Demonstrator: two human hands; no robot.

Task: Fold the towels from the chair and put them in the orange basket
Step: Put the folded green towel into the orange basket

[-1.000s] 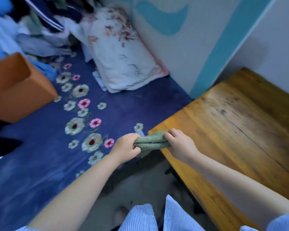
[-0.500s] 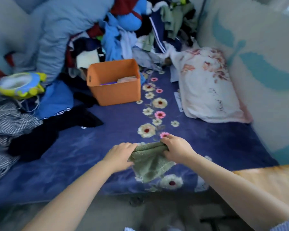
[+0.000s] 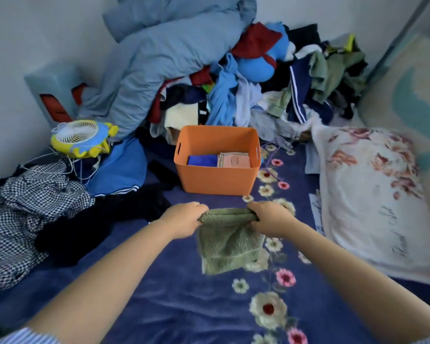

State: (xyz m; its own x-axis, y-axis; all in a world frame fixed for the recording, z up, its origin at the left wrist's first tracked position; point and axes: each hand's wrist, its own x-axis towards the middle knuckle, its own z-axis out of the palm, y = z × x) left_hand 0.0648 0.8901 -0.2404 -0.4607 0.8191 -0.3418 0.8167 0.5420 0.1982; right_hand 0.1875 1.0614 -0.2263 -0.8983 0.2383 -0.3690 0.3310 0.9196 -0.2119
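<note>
- While both arms reach forward over the bed, the left hand and the right hand each pinch one end of the top edge of a green terry towel, fingers curled round the bunched fold.
- The towel hangs folded below the two hands, its lower edge loose above the dark blue flowered bedspread.
- The orange plastic basket with slot handles stands on the bedspread just beyond the hands, its mouth open upward; a folded blue cloth and a folded tan cloth lie side by side inside.
- Between towel and basket runs a bare strip of bedspread.
- To the right a white pillow with pink flowers lies along the wall.
- To the left lie a black-and-white checked garment, black clothing and a small yellow-and-blue fan.
- Behind the basket rises a heap of mixed clothes under a grey-blue quilt.
</note>
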